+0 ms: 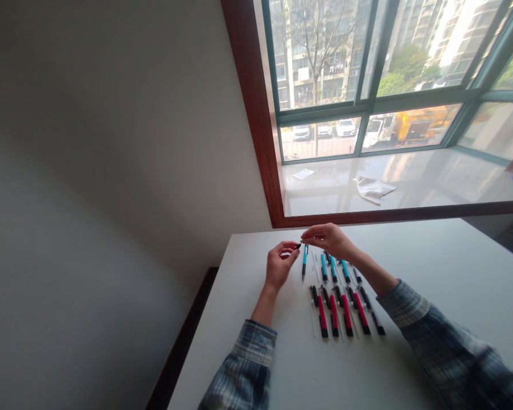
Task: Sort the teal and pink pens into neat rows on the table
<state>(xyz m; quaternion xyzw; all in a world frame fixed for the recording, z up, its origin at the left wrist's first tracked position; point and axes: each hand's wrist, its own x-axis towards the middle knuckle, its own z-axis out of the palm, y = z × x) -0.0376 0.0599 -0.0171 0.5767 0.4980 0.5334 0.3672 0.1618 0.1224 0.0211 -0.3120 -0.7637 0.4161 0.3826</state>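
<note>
My left hand (281,263) is raised over the far left of the white table, its thumb and fingers pinched on a small black pen part (298,246). Close beside it, my right hand (327,238) pinches at the tip of that part; whatever its fingertips hold is too small to name. Just beyond the hands lies a blue pen (305,262) with a black grip. Blue pen barrels (333,269) are lined up under my right forearm, which hides some of them. Nearer to me is a row of red pen barrels (334,315) with black parts and thin refills between them.
The white table (239,364) meets a wall (154,171) on the left. Behind it a red-brown window frame (367,214) edges a sill holding a white cloth (373,189) and a paper piece (303,173). Cars show outside.
</note>
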